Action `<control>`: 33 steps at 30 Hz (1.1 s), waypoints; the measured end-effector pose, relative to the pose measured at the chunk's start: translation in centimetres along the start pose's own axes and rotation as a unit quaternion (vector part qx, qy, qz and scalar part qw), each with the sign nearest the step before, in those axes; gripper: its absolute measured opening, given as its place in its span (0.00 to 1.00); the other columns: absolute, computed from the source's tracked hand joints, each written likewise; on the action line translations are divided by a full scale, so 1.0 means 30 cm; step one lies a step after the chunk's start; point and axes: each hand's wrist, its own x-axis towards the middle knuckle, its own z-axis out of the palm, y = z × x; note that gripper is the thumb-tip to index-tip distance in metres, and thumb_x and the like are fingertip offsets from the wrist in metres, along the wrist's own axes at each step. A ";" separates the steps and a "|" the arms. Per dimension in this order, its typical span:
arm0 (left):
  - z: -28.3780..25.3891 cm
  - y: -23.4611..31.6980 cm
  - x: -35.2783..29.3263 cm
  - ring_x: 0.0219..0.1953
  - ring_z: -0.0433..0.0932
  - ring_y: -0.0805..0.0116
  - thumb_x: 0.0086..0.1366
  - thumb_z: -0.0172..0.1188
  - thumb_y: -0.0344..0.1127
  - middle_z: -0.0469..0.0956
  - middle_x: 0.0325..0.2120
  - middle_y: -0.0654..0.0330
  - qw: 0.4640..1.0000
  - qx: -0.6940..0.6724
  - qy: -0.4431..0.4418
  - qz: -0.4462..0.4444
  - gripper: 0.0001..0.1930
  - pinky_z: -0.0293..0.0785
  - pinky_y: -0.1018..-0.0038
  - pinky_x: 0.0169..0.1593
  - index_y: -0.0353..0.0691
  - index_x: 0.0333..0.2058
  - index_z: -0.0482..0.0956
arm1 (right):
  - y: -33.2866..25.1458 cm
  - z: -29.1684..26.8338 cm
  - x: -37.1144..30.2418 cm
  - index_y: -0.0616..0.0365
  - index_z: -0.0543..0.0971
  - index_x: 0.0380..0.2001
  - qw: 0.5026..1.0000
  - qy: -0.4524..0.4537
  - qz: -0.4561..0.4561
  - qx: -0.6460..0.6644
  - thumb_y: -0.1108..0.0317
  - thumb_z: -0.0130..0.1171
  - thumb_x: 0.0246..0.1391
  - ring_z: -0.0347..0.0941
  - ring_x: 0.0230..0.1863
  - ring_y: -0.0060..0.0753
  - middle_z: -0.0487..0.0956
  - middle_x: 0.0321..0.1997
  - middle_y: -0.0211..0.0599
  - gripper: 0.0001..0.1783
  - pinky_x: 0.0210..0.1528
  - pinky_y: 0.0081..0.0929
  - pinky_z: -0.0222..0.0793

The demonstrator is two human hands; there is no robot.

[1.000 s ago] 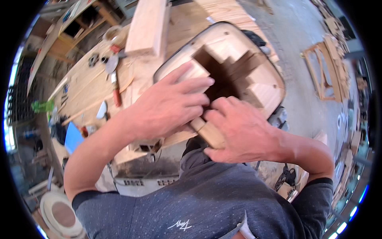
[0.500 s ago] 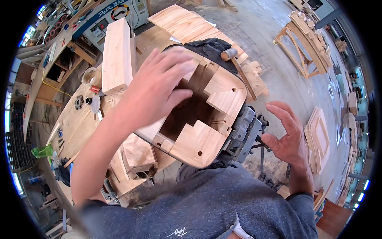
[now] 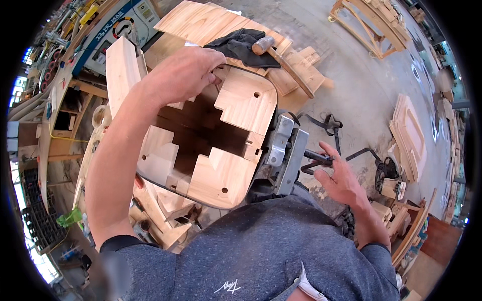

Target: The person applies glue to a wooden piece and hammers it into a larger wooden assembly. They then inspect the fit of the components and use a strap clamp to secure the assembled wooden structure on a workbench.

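Two hands busy: left hand gripped far rim of wooden frame, right hand open on clamp handle. Risk: frame could've slipped w/ clamp loose.

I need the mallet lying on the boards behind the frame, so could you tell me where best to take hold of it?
Grip the mallet by its long wooden handle, coming from above. The handle lies flat and bare on the boards, while the head rests on the dark cloth.
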 end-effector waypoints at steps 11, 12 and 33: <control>0.030 0.290 -0.071 0.74 0.58 0.49 0.45 0.79 0.56 0.69 0.66 0.52 0.976 -0.128 0.076 0.157 0.50 0.40 0.37 0.76 0.40 0.65 0.69 | 0.067 0.062 0.013 0.69 0.63 0.60 0.972 0.005 -0.006 0.234 0.61 0.40 0.77 0.82 0.50 0.39 0.82 0.50 0.50 0.21 0.60 0.35 0.72; 0.041 0.324 -0.076 0.74 0.57 0.49 0.45 0.79 0.57 0.69 0.66 0.52 0.979 -0.108 0.070 0.156 0.52 0.40 0.37 0.76 0.38 0.66 0.68 | 0.062 0.058 0.014 0.68 0.62 0.59 0.975 -0.002 -0.011 0.221 0.61 0.38 0.77 0.82 0.51 0.40 0.82 0.51 0.51 0.21 0.61 0.36 0.71; 0.097 0.493 -0.252 0.42 0.76 0.49 0.56 0.71 0.52 0.76 0.34 0.46 0.980 -0.121 -0.030 -0.155 0.26 0.72 0.57 0.48 0.30 0.35 0.76 | 0.105 0.144 0.022 0.65 0.79 0.47 0.976 0.051 -0.058 0.203 0.51 0.40 0.76 0.81 0.46 0.48 0.83 0.44 0.48 0.27 0.53 0.41 0.74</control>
